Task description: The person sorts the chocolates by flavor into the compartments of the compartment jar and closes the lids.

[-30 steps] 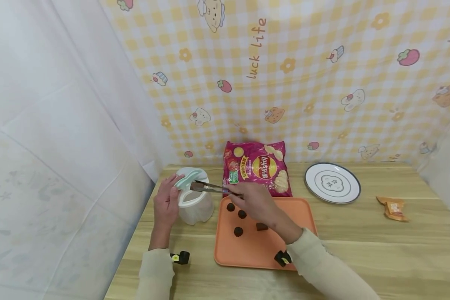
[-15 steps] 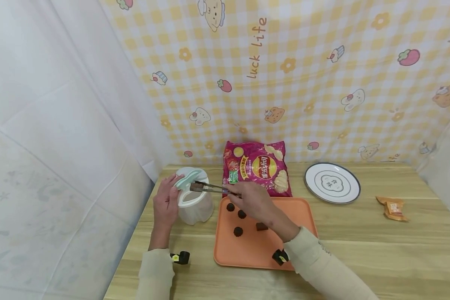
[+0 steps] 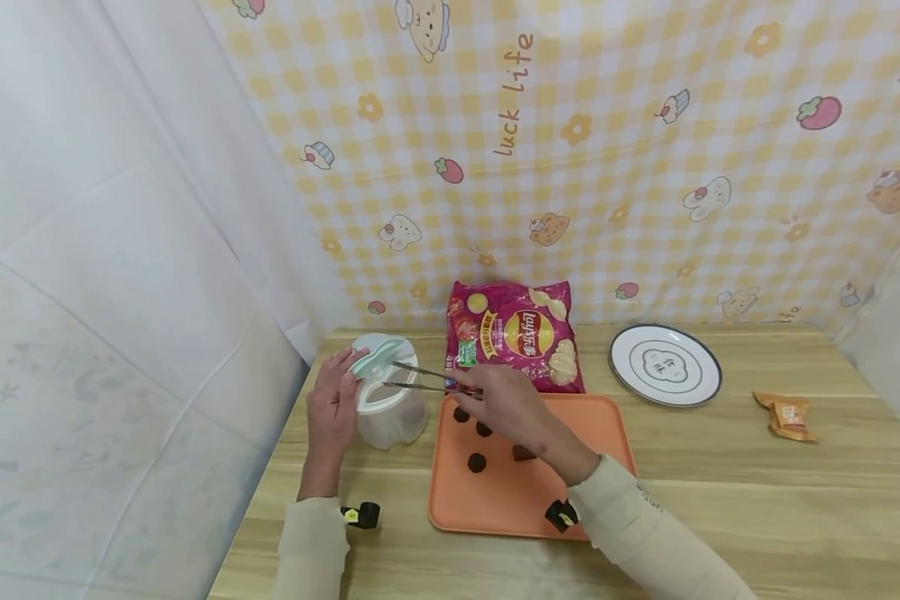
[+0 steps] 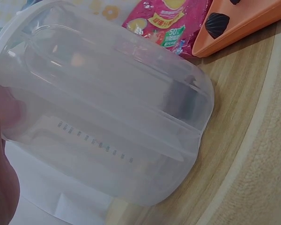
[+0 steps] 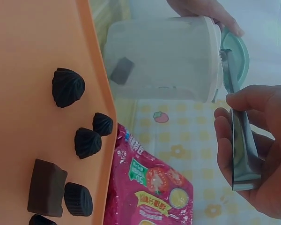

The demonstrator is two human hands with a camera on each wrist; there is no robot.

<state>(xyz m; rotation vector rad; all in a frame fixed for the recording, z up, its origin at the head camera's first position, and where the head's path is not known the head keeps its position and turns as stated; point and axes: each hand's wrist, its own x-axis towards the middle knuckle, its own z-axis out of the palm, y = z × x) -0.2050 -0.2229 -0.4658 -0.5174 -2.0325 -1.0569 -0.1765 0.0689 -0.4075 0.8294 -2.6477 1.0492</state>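
Observation:
At the left of the head view stands a translucent plastic canister (image 3: 393, 427) with a mint-green flap (image 3: 378, 354) raised on its lid. My left hand (image 3: 333, 404) grips the lid's left side and holds the flap up. Metal tongs (image 5: 243, 150) lie in my right hand (image 3: 506, 404), pinched between thumb and fingers. Their tips stand apart over the lid opening with nothing between them. Through the canister wall, a dark brown block (image 5: 122, 71) shows at the bottom. On the orange tray (image 3: 495, 517) are another brown block (image 5: 47, 187) and several dark ridged chocolate-like pieces (image 5: 69, 87).
A magenta chip bag (image 3: 510, 333) lies behind the tray, close to the canister. To the right are a white plate (image 3: 663, 367) with a dark rim and an orange wrapped packet (image 3: 786, 417). A patterned curtain (image 3: 607, 167) hangs along the table's back edge.
The tongs have opened and released the brown block they held over the opening; it now lies inside the canister. My left hand has stayed in place.

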